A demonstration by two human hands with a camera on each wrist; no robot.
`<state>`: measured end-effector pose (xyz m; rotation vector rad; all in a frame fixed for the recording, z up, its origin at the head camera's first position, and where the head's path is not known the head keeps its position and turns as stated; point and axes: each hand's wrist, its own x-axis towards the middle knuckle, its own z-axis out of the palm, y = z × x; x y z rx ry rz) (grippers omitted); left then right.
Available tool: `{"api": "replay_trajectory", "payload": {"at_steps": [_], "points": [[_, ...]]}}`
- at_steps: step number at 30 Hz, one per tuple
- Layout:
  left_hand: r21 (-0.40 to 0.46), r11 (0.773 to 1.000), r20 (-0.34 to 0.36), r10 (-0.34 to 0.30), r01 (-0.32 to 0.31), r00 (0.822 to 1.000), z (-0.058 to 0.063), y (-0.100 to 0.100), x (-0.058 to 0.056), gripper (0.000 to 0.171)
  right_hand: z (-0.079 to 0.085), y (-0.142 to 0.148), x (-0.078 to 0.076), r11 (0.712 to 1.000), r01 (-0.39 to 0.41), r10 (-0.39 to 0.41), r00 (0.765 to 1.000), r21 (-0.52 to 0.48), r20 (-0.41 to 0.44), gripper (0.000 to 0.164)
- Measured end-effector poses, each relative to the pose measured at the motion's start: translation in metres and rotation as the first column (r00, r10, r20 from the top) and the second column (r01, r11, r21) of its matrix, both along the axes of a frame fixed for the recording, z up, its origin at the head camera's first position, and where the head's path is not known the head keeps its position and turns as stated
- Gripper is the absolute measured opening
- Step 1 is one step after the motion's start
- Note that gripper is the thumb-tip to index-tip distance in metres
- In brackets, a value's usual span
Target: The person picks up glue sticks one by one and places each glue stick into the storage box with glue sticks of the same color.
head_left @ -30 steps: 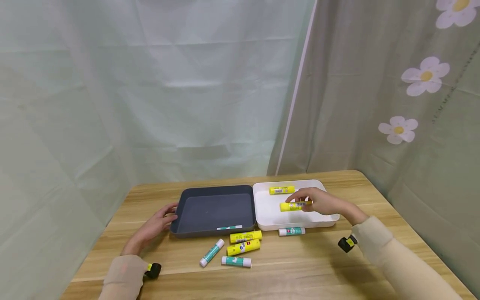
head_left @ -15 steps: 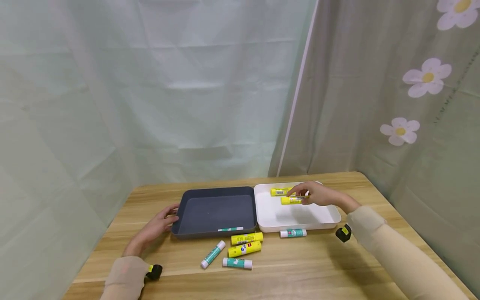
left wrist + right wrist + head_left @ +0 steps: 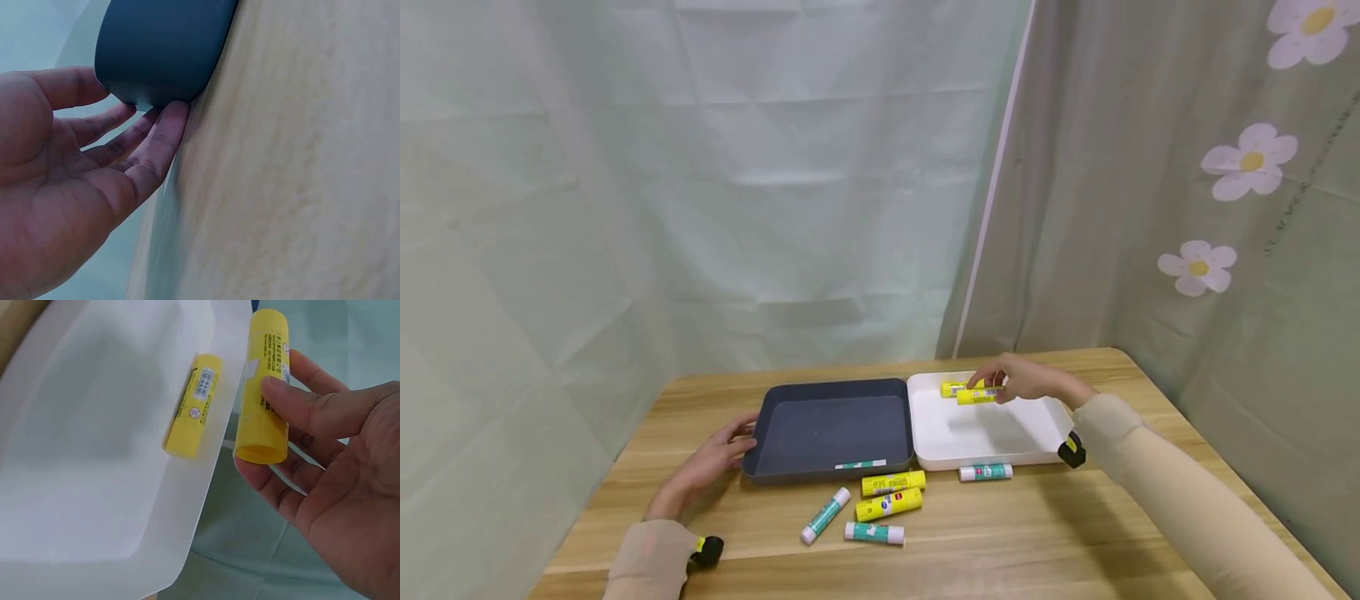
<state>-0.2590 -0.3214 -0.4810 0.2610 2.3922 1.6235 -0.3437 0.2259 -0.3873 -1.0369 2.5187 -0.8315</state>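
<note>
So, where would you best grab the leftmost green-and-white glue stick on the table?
Probably round its middle, coming from above: the green-and-white glue stick is a slim tube lying on its side, slanted, with bare table along both long sides there for a hand to close on.

The right hand (image 3: 356, 478) pinches a yellow stick (image 3: 256, 425); a second stick (image 3: 185, 428), barcode (image 3: 204, 384) showing, lies in the white tray (image 3: 81, 494)

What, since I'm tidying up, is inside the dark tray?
Inside the dark tray, one teal-and-white tube shows; the near wall hides its lower part.
</note>
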Motion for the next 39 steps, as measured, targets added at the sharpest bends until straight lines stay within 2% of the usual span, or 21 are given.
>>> {"api": "replay_trajectory", "payload": {"at_steps": [5,11,20,23,32,39], "points": [[0.003,1.000,0.011,0.013,-0.013,1.000,0.000,0.000,0.001,0.058,0.001,-0.006,-0.012,1.000,0.016,-0.016,1.000,0.025,-0.014,0.049],[0.005,1.000,0.002,0.011,-0.011,1.000,0.001,0.000,0.000,0.058,0.000,-0.015,-0.023,0.998,0.039,-0.039,0.999,0.042,0.012,0.048],[0.001,1.000,-0.001,0.007,-0.007,1.000,0.000,0.000,0.000,0.058,-0.003,-0.023,-0.036,0.995,0.055,-0.052,0.998,0.081,-0.038,0.048],[-0.001,1.000,-0.012,-0.007,0.007,1.000,0.000,0.000,0.000,0.059,-0.003,-0.023,-0.039,0.992,0.080,-0.077,0.996,0.095,-0.036,0.047],[0.002,1.000,-0.009,0.006,-0.006,1.000,0.000,0.000,-0.001,0.058,-0.008,-0.027,-0.043,0.983,0.122,-0.117,0.992,0.140,-0.044,0.045],[0.009,1.000,-0.012,0.003,-0.003,1.000,0.000,0.003,0.000,0.059,-0.015,-0.028,-0.043,0.982,0.099,-0.092,0.995,0.161,-0.049,0.044]]}}
